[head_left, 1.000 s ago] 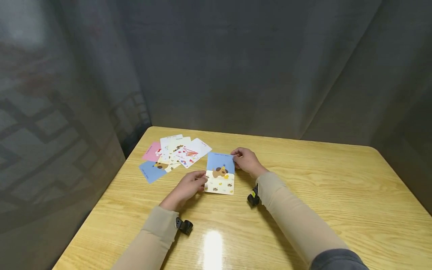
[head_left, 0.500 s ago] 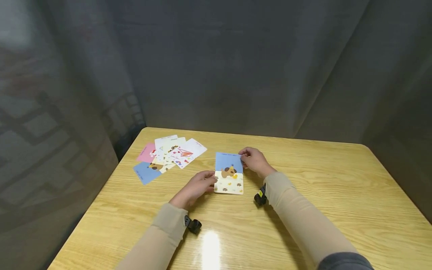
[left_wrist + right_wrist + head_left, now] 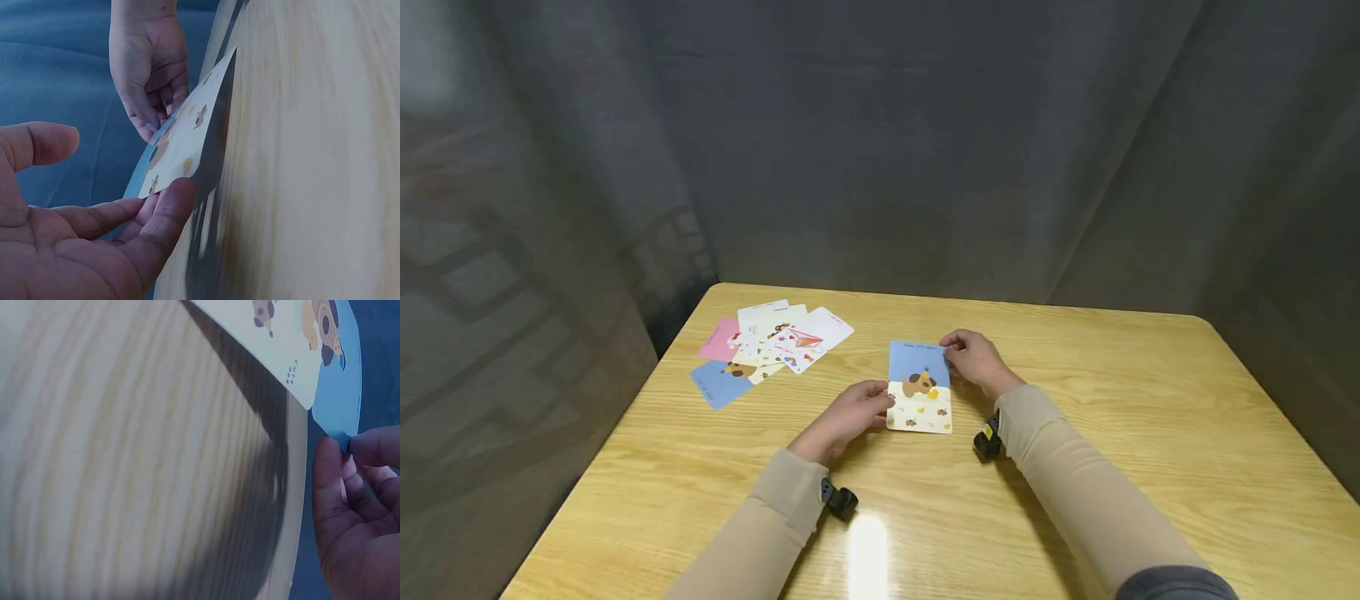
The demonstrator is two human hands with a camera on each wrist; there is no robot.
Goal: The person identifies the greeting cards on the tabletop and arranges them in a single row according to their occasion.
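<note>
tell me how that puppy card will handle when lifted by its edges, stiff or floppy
Probably fairly stiff: the puppy card stays flat while raised off the table, held only at its edges by the left hand and right hand. It looks thin, so likely light and bendable under pressure. Its glossy look hints it may slip.

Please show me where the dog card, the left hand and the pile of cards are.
dog card (image 3: 919, 388): head view, on the dog drawing in its middle.
left hand (image 3: 848, 414): head view, on the back of the hand.
pile of cards (image 3: 775, 340): head view, on the white cards on top.
</note>
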